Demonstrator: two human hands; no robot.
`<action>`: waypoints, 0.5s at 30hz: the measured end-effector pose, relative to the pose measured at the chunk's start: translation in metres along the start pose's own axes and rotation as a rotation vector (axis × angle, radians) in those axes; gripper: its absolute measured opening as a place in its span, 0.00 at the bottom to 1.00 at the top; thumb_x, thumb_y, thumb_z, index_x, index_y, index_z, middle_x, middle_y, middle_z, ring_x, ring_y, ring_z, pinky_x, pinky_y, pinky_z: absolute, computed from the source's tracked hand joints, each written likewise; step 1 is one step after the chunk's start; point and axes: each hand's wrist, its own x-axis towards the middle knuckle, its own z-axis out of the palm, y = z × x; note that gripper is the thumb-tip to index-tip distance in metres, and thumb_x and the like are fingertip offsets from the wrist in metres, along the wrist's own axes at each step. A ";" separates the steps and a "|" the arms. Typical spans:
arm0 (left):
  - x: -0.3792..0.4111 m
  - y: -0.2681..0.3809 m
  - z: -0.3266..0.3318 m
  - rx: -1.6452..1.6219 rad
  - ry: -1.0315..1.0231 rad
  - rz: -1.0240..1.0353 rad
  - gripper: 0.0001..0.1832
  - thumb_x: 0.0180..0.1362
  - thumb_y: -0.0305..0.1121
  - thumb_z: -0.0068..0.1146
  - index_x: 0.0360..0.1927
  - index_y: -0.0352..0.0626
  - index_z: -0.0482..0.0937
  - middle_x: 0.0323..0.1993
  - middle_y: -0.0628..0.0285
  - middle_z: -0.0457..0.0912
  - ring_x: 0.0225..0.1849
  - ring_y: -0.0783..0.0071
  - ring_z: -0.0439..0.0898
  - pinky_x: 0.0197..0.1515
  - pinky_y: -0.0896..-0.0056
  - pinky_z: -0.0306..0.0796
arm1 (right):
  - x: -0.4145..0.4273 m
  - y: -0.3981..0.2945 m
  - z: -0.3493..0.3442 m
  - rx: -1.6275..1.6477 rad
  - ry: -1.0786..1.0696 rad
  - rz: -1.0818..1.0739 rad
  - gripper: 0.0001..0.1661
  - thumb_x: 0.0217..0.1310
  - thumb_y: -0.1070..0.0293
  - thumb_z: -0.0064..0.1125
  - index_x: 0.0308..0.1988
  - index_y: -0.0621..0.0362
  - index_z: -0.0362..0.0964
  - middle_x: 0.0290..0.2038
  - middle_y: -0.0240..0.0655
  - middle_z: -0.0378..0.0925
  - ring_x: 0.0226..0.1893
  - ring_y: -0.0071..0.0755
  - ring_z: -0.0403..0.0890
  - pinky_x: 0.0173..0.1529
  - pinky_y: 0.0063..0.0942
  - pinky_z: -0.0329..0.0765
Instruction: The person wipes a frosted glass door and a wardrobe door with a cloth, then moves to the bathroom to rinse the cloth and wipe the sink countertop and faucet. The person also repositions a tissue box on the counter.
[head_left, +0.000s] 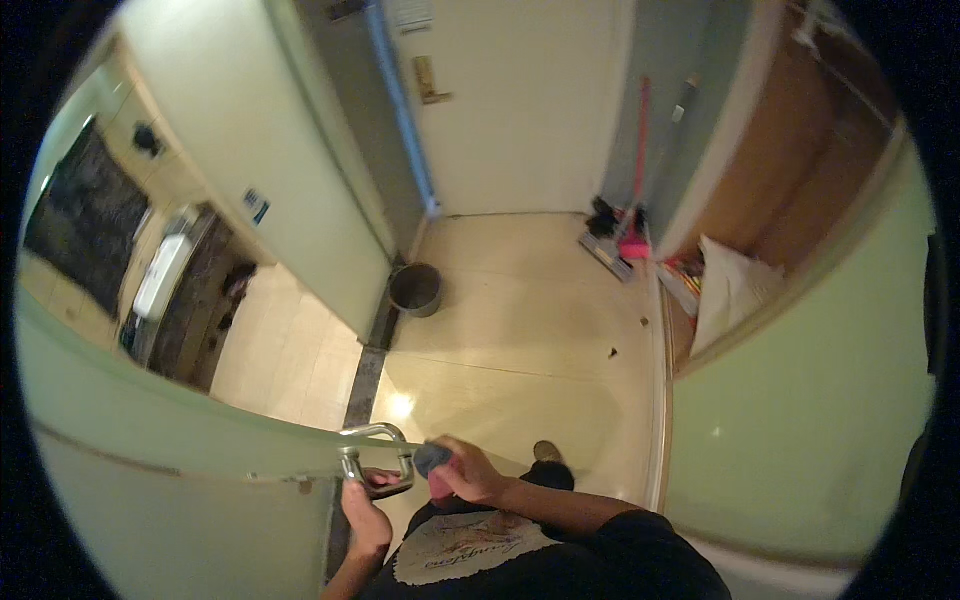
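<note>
A frosted glass door (225, 420) with a chrome D-shaped pull handle (409, 469) stands at the lower left. My left hand (367, 499) has its fingers around the handle on the near side of the glass. Just to the right, my right hand (469, 472) grips a red and grey cloth (439, 480), held close to the door's free edge. Whether the cloth touches the glass cannot be told. The ends of the left fingers are partly hidden by the handle.
A dark bin (416, 289) stands by the left wall. A floor squeegee (606, 256) and a pink dustpan (634, 246) lean near the white door (517, 105). A white bag (731, 292) lies in the cupboard at right. The sink (163, 277) is at left.
</note>
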 end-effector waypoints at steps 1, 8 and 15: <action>-0.001 -0.013 0.003 0.018 0.082 0.061 0.28 0.72 0.52 0.25 0.34 0.37 0.69 0.29 0.54 0.78 0.32 0.66 0.77 0.38 0.66 0.70 | 0.003 0.005 -0.006 0.128 0.149 -0.028 0.23 0.62 0.67 0.56 0.55 0.64 0.66 0.43 0.47 0.77 0.44 0.45 0.80 0.50 0.38 0.75; -0.004 -0.011 0.037 -0.005 0.760 -0.071 0.33 0.72 0.54 0.27 0.20 0.41 0.69 0.15 0.60 0.72 0.18 0.69 0.72 0.25 0.70 0.66 | 0.094 -0.056 -0.016 0.532 -0.248 -0.093 0.27 0.75 0.60 0.41 0.68 0.57 0.54 0.51 0.33 0.70 0.38 0.19 0.72 0.45 0.19 0.73; -0.006 0.003 0.056 0.125 0.908 0.006 0.30 0.72 0.52 0.28 0.23 0.41 0.70 0.17 0.62 0.73 0.19 0.73 0.71 0.24 0.70 0.64 | 0.104 -0.047 0.025 0.454 -0.717 0.197 0.25 0.73 0.58 0.45 0.61 0.61 0.64 0.51 0.38 0.74 0.44 0.24 0.73 0.47 0.24 0.72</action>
